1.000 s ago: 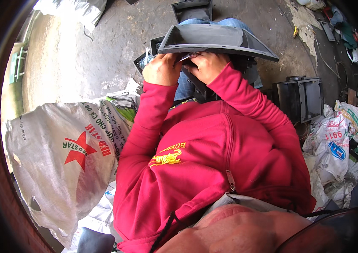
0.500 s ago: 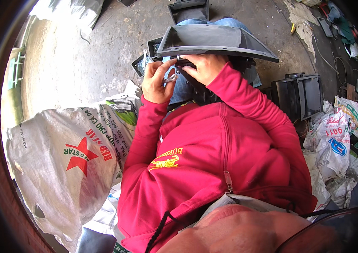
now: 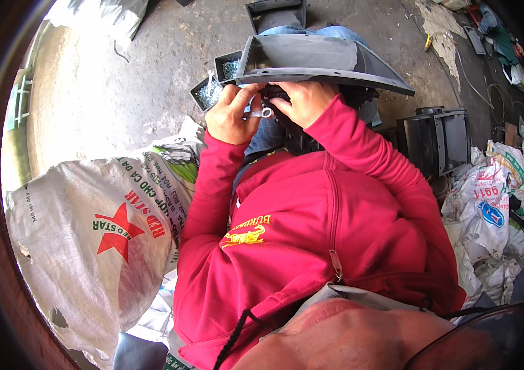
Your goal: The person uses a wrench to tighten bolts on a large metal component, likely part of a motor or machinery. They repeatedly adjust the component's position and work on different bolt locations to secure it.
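Across my knees lies a dark grey, funnel-shaped housing (image 3: 311, 54), its wide mouth facing away from me. My left hand (image 3: 231, 116) is closed around a metal ring spanner (image 3: 266, 113), whose ring end pokes out toward the right. The thumb and forefinger of that hand reach up to the housing's near edge. Right beside it, my right hand (image 3: 307, 103) is curled against the underside of the same edge. Its thumb and fingers are bent inward, and the rim hides their tips, so what they pinch cannot be made out.
Two small black boxes of metal fasteners, a nearer box (image 3: 207, 94) and a farther box (image 3: 228, 66), stand left of the housing. Another dark housing (image 3: 276, 13) lies ahead, and one more (image 3: 437, 142) at the right. A large white sack (image 3: 83, 246) leans at my left.
The spanner has turned in my left hand and its ring now shows clearly. The left fingertips have moved up under the rim. The housing has shifted slightly right.
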Demonstrator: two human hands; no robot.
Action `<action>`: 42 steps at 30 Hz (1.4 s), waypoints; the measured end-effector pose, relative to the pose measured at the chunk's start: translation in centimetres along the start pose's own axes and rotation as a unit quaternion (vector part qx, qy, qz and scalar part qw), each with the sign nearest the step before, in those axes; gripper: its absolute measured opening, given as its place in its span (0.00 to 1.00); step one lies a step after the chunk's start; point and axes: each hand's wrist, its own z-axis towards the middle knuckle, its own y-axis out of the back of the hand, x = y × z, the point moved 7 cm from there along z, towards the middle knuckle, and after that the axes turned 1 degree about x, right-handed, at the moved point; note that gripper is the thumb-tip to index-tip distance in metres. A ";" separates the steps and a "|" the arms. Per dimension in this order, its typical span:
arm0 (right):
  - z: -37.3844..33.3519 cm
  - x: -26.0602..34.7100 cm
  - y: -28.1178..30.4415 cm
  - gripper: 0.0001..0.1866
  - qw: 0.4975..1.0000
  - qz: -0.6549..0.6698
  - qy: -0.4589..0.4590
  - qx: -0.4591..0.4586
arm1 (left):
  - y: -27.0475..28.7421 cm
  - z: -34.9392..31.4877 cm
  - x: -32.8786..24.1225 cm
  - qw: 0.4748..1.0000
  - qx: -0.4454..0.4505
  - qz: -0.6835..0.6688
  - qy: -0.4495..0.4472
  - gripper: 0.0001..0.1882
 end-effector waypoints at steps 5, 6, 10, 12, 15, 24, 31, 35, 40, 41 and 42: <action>-0.2 -0.2 -0.1 0.22 1.000 -0.009 -0.011 -0.001 | 0.0 0.2 0.3 0.999 -0.002 -0.033 0.016 0.15; -0.3 -0.3 -0.1 0.22 1.000 -0.012 -0.017 -0.001 | 0.0 0.2 0.2 0.999 -0.006 -0.042 0.026 0.14; -0.3 -0.4 -0.2 0.22 0.999 -0.034 -0.016 -0.006 | 0.0 0.1 0.2 0.998 -0.021 -0.051 0.013 0.14; -0.4 -0.6 -0.6 0.23 0.995 -0.045 -0.068 0.051 | 0.0 0.2 0.4 0.997 -0.023 -0.067 0.025 0.14; -0.7 -0.3 0.3 0.23 0.999 -0.039 -0.011 -0.021 | -0.2 0.0 0.5 0.996 -0.036 -0.082 0.029 0.13; -0.9 -1.3 0.2 0.18 0.997 -0.027 -0.066 0.007 | -0.2 0.3 0.3 0.995 -0.011 -0.102 0.016 0.15; -0.6 -0.3 1.0 0.17 0.999 0.014 -0.025 -0.029 | -0.3 0.1 0.1 0.988 -0.054 -0.144 0.027 0.15; -0.8 0.0 1.2 0.15 0.996 0.029 0.000 -0.080 | -0.4 -0.2 0.3 0.985 -0.040 -0.152 0.069 0.15; -0.8 -0.3 0.5 0.13 0.996 0.055 -0.055 -0.032 | -0.2 0.4 0.2 0.984 0.042 -0.109 0.137 0.16; -0.8 -0.3 0.5 0.13 0.996 0.066 -0.058 -0.034 | -0.1 0.5 0.1 0.984 0.044 -0.109 0.133 0.16; -0.8 -0.4 0.6 0.12 0.995 0.077 -0.061 -0.036 | -0.2 0.6 0.1 0.985 0.046 -0.108 0.129 0.16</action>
